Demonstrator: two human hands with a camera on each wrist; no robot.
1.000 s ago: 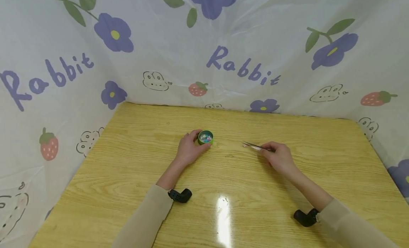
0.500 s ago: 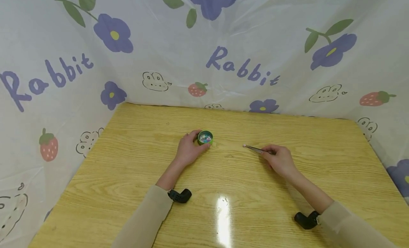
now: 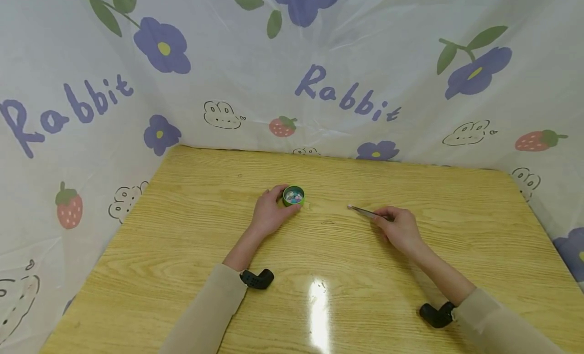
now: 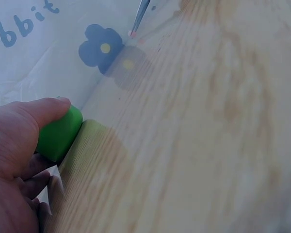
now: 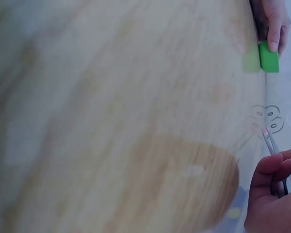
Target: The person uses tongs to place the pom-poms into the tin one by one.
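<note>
A small round green tin (image 3: 287, 203) stands on the table with several teal, pink and white bits inside. My left hand (image 3: 268, 213) grips its side, thumb at the near wall and fingers round the back. In the left wrist view the thumb lies against the tin's green wall (image 4: 63, 136). To the right, my right hand (image 3: 399, 228) pinches a pair of metal tweezers (image 3: 366, 213), points toward the left. A tiny pinkish-white bit (image 3: 350, 206), like a bead, sits between the tweezer tips. The right wrist view shows this bit (image 5: 264, 130) at the tips, close over the table.
The wood-grain table (image 3: 205, 293) reaches back to a white curtain (image 3: 255, 80) printed with flowers, strawberries and lettering. Black wrist devices (image 3: 257, 279) sit at both sleeve cuffs. A bright glare patch (image 3: 319, 313) lies near the front.
The tweezer tips, parted beside the tiny bit a second ago, have come together on it. The right hand has moved slightly downward. The left hand and tin have stayed in place.
</note>
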